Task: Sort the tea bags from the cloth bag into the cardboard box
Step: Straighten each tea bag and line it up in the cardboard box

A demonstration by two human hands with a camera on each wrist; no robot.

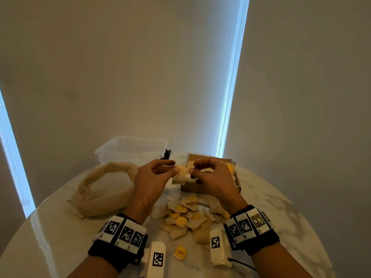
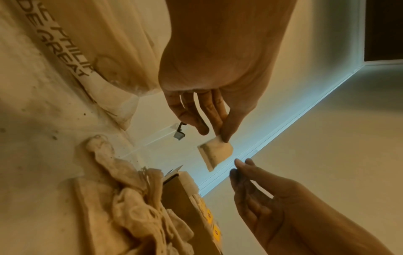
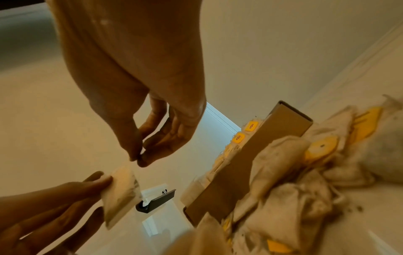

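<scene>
- I had the left hand [image 1: 151,177] raised over the counter [image 1: 271,213], thumb and forefinger pinching one corner of a tea bag [image 1: 179,176] that hung just in front of the cardboard box [image 1: 192,186].
- The right hand [image 1: 212,176] sat right beside it, thumb and forefinger tips pressed together; the right wrist view showed a thin thread running from that pinch to the bag, though I couldn't tell if a tag was in there.
- The box stood open on the counter, with bags and yellow tags [image 1: 230,168] already inside.
- A loose pile of tea bags [image 1: 186,217] lay on the counter between my wrists, nearer me than the box.
- One yellow tag [image 1: 180,252] lay alone, closest to me.
- The cloth bag [image 1: 100,189] slumped on the left, mouth open.
- A clear plastic tub [image 1: 130,149] stood behind it, with a small black clip [image 1: 166,154] beside.
</scene>
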